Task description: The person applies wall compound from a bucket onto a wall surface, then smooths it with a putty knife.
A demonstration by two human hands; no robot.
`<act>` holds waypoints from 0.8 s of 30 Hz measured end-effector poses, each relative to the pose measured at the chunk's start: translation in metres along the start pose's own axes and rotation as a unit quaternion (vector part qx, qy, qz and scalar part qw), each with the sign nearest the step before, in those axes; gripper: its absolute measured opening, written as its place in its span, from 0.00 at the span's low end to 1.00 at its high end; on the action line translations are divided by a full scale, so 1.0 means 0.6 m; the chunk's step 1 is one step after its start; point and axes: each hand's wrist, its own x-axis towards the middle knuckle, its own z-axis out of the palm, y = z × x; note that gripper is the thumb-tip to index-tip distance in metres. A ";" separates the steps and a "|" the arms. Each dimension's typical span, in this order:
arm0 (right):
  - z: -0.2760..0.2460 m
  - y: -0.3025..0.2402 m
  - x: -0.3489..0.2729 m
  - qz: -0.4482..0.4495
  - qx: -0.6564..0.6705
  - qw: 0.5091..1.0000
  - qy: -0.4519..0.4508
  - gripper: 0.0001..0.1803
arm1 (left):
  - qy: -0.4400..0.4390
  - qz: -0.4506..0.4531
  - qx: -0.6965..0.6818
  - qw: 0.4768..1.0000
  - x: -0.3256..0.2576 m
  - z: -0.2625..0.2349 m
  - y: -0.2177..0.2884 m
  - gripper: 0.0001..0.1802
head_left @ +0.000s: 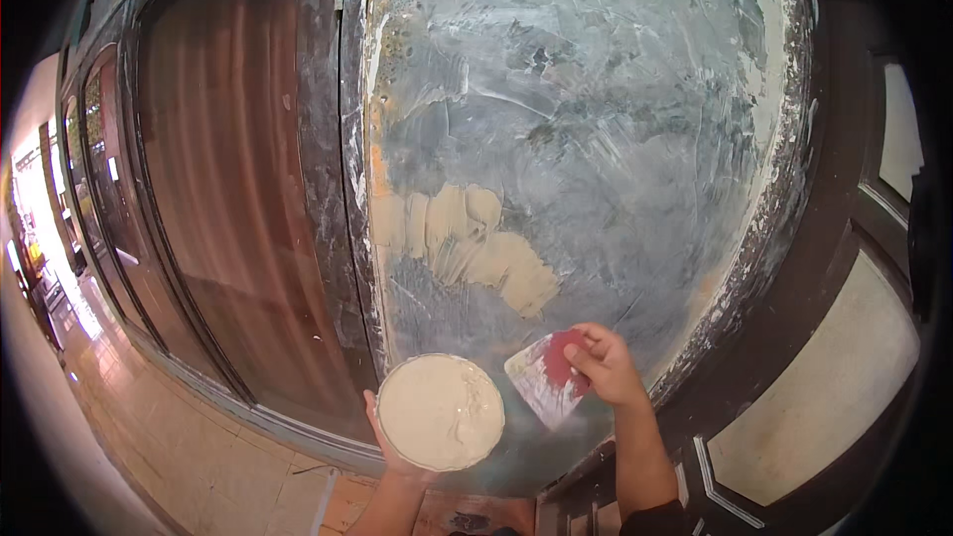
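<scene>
My left hand (395, 449) is closed around the side and underside of a round bowl (383, 400) full of smooth cream-coloured paste (432, 412). To its right, my right hand (608, 367) pinches a flat red putty scraper (566, 357) between thumb and fingers; whitish smears cover its blade, which points to the left. The scraper is apart from both the bowl and the wall. Ahead stands a grey wall panel (596, 139) with patchy, scraped plaster. Thick beige paste patches (467, 243) are spread on its lower left part, above the bowl.
Left of the panel is a dark-framed window (228, 189) with a reddish-brown curtain behind the glass. A dark wooden door (844, 268) with pale panels stands on the right. Tiled floor (213, 457) runs along the lower left toward a bright opening.
</scene>
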 end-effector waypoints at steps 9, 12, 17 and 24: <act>-0.020 0.082 0.002 0.208 0.121 0.968 -0.074 0.14 | -0.018 -0.043 0.015 0.999 0.007 -0.028 -0.029 0.52; -0.032 0.076 -0.019 0.163 0.076 0.983 0.019 0.13 | -0.015 -0.030 0.009 0.999 -0.007 -0.037 -0.025 0.52; 0.027 0.089 -0.056 0.180 0.182 0.966 -0.022 0.14 | -0.011 -0.045 -0.013 0.999 -0.007 -0.053 -0.028 0.52; 0.046 0.172 -0.078 0.075 0.067 0.984 0.150 0.14 | 0.004 -0.022 0.019 1.000 -0.011 -0.080 -0.048 0.51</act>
